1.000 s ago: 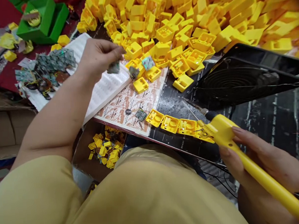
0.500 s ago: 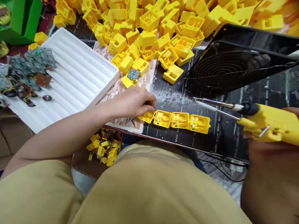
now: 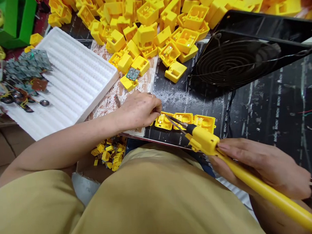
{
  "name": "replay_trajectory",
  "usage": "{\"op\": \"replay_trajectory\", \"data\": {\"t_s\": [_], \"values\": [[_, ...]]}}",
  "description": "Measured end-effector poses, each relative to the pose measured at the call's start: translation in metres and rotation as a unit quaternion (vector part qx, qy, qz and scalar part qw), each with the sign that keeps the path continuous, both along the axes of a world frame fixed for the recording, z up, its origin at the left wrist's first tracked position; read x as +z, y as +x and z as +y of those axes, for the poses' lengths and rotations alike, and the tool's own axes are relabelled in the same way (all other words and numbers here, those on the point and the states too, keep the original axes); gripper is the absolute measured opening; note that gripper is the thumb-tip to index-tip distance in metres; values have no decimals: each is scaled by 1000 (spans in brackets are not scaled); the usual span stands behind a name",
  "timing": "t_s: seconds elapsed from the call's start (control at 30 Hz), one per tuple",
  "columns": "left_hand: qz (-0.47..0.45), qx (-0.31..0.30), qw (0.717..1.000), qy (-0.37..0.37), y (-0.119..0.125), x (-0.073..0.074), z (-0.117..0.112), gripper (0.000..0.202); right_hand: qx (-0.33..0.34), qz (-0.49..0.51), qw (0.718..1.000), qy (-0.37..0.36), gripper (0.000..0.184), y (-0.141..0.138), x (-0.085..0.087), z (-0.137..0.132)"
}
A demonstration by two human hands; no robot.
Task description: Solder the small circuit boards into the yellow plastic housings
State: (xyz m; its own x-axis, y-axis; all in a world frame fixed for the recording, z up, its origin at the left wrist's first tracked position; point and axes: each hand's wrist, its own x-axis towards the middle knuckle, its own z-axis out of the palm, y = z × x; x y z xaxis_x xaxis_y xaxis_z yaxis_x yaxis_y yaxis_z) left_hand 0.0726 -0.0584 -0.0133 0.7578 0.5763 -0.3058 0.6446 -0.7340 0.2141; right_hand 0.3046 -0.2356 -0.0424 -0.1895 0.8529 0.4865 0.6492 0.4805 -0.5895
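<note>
Soldering iron (image 3: 205,141) lowered into yellow casing (image 3: 162,123), left hand (image 3: 138,109) touching, boards (image 3: 27,69) on tray (image 3: 74,79)

The person wore a dull yellow garment (image 3: 154,200) of plain, smooth cloth, lying in broad folds. At the garment's left its short, loose sleeve (image 3: 33,201) ended above the elbow, leaving the forearm bare. Above the garment the left hand (image 3: 138,109) bore a thin pale ring (image 3: 150,93) on one finger; right of the garment the right hand (image 3: 261,164) showed longish nails and a bare wrist
</note>
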Motion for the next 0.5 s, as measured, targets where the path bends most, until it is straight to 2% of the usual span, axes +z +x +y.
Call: {"op": "replay_trajectory", "data": {"t_s": [0.17,0.4,0.5], "values": [[-4,-16,999,32,2,0,0,20,24,-28,999,19,17,-6,5,4],[-2,-51,997,62,8,2,1,21,63,-86,993,57,26,-12,21,15],[-9,-59,996,68,9,2,3,20,56,-106,992,38,16,-7,28,13]]}}
